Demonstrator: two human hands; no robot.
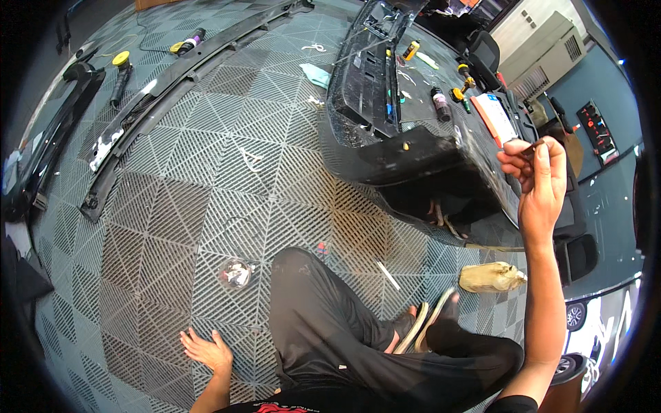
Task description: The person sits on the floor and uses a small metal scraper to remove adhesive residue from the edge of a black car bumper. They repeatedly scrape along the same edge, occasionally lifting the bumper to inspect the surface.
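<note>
My right hand (540, 175) is raised at the right, beside the glossy black car bumper (420, 162). Its fingertips are pinched round a small dark piece (529, 147), too small to name. Low at the left, my left hand (208, 352) rests palm down on the grated floor tiles (155, 289) with its fingers spread, holding nothing. A clear round container (236, 274) with small white and dark bits stands on the floor ahead of that hand. The bumper's far side shows its ribbed inner face.
Long black trim strips (172, 82) lie at the far left near a polisher (120, 76). A yellowish bag-like bundle (490, 277) and a white strip (387, 274) lie by my crossed legs. Beyond the bumper are a dark bottle (440, 103), a drill (465, 86) and an orange-edged box (494, 118).
</note>
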